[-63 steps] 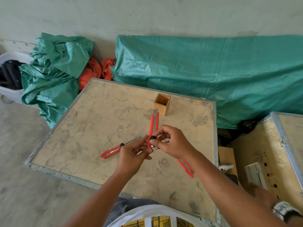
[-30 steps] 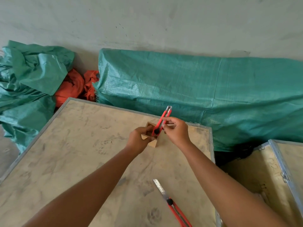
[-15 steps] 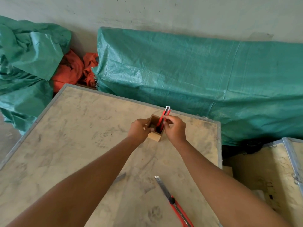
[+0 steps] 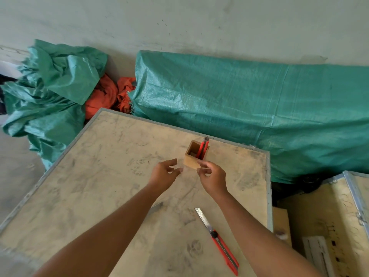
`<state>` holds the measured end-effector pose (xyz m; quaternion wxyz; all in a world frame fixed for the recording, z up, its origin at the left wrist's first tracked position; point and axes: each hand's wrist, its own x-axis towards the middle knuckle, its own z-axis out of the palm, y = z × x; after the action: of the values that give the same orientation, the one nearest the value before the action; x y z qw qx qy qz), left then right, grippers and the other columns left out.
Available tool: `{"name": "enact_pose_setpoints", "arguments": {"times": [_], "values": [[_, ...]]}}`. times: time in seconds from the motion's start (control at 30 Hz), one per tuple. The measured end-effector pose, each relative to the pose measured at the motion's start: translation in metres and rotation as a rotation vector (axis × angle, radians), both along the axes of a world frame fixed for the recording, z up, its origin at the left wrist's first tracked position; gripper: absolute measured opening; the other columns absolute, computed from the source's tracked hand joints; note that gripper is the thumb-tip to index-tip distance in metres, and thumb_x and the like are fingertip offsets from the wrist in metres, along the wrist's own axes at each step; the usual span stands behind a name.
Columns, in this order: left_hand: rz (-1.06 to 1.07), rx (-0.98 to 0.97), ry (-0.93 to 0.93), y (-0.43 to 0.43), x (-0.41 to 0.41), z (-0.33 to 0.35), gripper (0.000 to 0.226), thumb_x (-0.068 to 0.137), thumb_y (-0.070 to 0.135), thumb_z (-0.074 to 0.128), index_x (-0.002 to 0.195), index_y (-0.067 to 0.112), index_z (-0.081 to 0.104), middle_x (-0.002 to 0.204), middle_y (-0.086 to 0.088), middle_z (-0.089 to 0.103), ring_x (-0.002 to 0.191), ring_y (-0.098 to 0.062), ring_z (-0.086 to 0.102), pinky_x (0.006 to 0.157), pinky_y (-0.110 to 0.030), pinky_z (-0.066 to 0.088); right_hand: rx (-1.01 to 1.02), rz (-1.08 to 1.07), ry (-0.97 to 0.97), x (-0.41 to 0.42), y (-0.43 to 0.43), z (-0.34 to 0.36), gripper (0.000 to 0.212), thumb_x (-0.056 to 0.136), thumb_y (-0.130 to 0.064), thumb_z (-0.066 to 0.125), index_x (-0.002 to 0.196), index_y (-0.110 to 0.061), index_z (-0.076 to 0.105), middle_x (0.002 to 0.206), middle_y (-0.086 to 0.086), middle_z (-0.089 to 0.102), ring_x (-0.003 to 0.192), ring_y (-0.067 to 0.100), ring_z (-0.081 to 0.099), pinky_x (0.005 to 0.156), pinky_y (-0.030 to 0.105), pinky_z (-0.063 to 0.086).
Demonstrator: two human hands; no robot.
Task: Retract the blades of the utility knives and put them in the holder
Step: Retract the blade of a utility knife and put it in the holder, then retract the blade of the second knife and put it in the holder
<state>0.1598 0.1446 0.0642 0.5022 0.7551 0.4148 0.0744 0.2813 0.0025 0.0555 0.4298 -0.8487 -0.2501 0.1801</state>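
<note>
A small wooden holder (image 4: 191,161) stands near the far edge of the plywood crate top (image 4: 103,176). One red utility knife (image 4: 202,149) leans upright inside it. My left hand (image 4: 164,173) hovers just left of the holder, fingers spread, holding nothing. Just below the holder's near corner my right hand (image 4: 212,177) is empty, its fingers loosely curled. A second red knife (image 4: 220,243) lies near the front right with its blade extended. The blade tip of a third knife (image 4: 156,206) pokes out from under my left forearm; the rest is hidden.
Green tarps (image 4: 249,108) cover bundles behind the crate, with orange cloth (image 4: 107,94) between them. A second crate (image 4: 329,216) with a white object stands at the right. The crate top has a metal rim all round.
The knife my right hand was lowering into the holder now stands in it, released. Both hands have pulled back toward me and opened.
</note>
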Motion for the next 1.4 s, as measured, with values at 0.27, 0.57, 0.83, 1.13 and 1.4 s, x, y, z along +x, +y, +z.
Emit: {"name": "enact_pose_setpoints", "arguments": {"times": [0.27,0.57,0.83,1.13,1.4], "values": [[0.119,-0.044,0.056,0.003,-0.128,-0.011,0.034,0.084,0.030,0.074,0.117,0.022,0.071,0.117,0.006,0.071,0.093,-0.009,0.068,0.068,-0.023,0.053,-0.081,0.097,0.295,-0.110,0.003,-0.017,0.024,0.093,-0.019,0.072,0.117,-0.020,0.075,0.111,0.004,0.076,0.093,0.020,0.073,0.085,0.046,0.064],[-0.012,0.194,0.412,0.009,-0.232,-0.055,0.061,0.080,0.042,0.073,0.136,0.026,0.054,0.136,-0.007,0.054,0.124,-0.029,0.048,0.099,-0.041,0.047,-0.234,0.181,0.332,-0.213,0.040,-0.052,0.032,0.092,-0.017,0.069,0.124,-0.018,0.073,0.100,0.001,0.074,0.087,0.031,0.074,0.092,0.046,0.060],[-0.181,0.259,0.431,0.008,-0.269,-0.082,0.043,0.087,0.021,0.066,0.129,0.031,0.060,0.124,-0.004,0.054,0.114,-0.028,0.049,0.092,-0.040,0.048,-0.318,0.135,0.275,-0.242,0.055,-0.072,0.040,0.094,-0.018,0.068,0.134,-0.021,0.065,0.077,-0.014,0.056,0.087,0.014,0.060,0.083,0.025,0.048],[-0.125,0.197,0.247,-0.006,-0.273,-0.070,0.040,0.083,0.018,0.069,0.123,0.021,0.067,0.115,-0.008,0.059,0.102,-0.029,0.059,0.089,-0.036,0.049,-0.187,-0.059,0.418,-0.244,0.054,-0.077,0.025,0.094,-0.021,0.071,0.119,-0.022,0.073,0.101,0.005,0.074,0.092,0.024,0.074,0.086,0.048,0.064],[-0.049,0.130,0.062,-0.036,-0.250,-0.016,0.045,0.080,0.028,0.076,0.124,0.025,0.066,0.108,0.005,0.061,0.087,-0.009,0.061,0.079,-0.024,0.053,0.112,-0.118,0.629,-0.208,0.030,-0.010,0.025,0.096,-0.006,0.068,0.121,-0.009,0.070,0.109,0.006,0.069,0.090,0.017,0.075,0.078,0.039,0.067]]}}
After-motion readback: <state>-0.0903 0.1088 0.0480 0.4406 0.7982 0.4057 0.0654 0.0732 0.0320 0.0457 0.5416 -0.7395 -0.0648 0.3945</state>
